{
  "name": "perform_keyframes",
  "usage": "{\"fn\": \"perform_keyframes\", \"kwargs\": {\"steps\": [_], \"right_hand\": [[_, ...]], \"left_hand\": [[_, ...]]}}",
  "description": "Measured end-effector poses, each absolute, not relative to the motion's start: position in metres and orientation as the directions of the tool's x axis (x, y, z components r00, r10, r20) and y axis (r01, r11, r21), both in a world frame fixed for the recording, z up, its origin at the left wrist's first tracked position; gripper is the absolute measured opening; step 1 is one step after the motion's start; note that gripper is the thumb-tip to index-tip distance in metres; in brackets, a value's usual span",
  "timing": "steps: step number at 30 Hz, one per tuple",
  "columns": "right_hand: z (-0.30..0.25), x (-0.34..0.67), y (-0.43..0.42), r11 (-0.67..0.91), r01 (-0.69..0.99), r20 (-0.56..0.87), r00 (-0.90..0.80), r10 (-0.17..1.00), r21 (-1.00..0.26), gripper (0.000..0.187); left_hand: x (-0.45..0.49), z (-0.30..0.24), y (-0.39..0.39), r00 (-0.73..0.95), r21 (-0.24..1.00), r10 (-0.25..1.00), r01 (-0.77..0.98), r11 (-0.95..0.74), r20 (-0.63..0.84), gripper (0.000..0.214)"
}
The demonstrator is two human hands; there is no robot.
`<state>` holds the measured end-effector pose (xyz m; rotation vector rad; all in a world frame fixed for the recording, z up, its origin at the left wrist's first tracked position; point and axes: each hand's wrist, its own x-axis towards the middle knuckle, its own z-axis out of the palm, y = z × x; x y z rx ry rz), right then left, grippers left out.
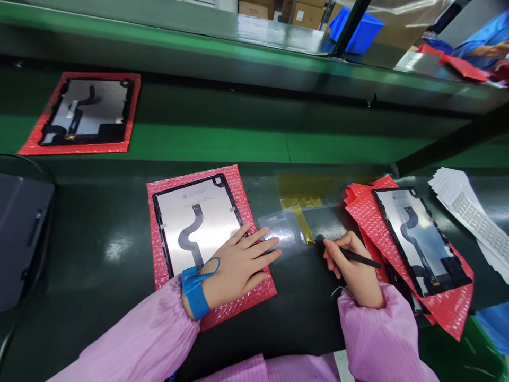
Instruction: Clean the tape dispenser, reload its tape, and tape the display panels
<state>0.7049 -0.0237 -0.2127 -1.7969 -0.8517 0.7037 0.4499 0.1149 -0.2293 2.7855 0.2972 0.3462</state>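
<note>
My left hand (238, 260), with a blue wrist strap (194, 292) above it, lies with fingers spread over the right side of a tablet display panel (199, 217). That panel rests back side up on a red bubble-wrap bag (258, 289), its dark curved flex cable (186, 239) showing. The fingertips reach the edge of a clear plastic sheet (282, 233). My right hand (352, 265) grips black tweezers (360, 257). Their tip is at the lower end of a yellow transparent tape strip (304, 225) on the sheet; whether it touches, I cannot tell.
At right, another display panel (417, 239) lies on stacked red bags (449, 313), beside white label sheets (473, 212). A third panel (95, 109) sits at back left. A grey box (24, 239) stands left. Beyond the shelf are a blue bin (358, 32) and a person's arm (487, 50).
</note>
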Motion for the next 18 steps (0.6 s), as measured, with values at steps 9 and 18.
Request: {"fn": "perform_keyframes", "kwargs": {"steps": [9, 18], "right_hand": [[-0.216, 0.704, -0.026, -0.121, 0.145, -0.026, 0.531, 0.847, -0.982, 0.038], [-0.227, 0.710, -0.050, -0.122, 0.400, 0.124, 0.537, 0.834, -0.908, 0.034]], "left_hand": [[0.452, -0.235, 0.115, 0.937, 0.345, 0.239, 0.143, -0.928, 0.254, 0.042], [0.454, -0.229, 0.102, 0.931, 0.292, 0.237, 0.153, -0.944, 0.277, 0.041]]}}
